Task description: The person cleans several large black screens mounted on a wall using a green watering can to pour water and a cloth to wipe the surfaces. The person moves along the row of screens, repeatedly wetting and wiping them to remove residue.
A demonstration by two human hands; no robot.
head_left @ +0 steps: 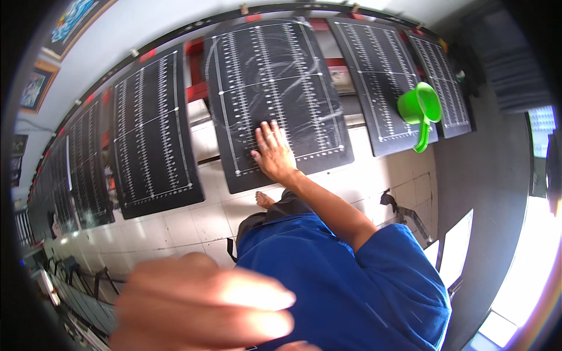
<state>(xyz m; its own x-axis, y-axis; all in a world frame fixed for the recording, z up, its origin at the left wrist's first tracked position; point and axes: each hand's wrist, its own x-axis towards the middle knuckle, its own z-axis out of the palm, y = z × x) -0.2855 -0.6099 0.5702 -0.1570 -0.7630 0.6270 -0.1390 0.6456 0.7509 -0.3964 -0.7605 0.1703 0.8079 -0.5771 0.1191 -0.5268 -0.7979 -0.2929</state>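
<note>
My right hand lies flat with fingers spread on the lower part of a black board printed with white lines and rows of tick marks. Pale, curved smears cover much of that board. Close to the camera at the lower left is my left hand, large and blurred. Its fingers are curled and pressed together, and whatever they may hold is hidden. On the neighbouring black board to the right rests a bright green plastic dipper, its handle pointing toward me.
Similar boards, such as the one at left, stand in a row on a red frame. White floor tiles show beneath. Framed pictures hang at the far left. A dark wall is on the right.
</note>
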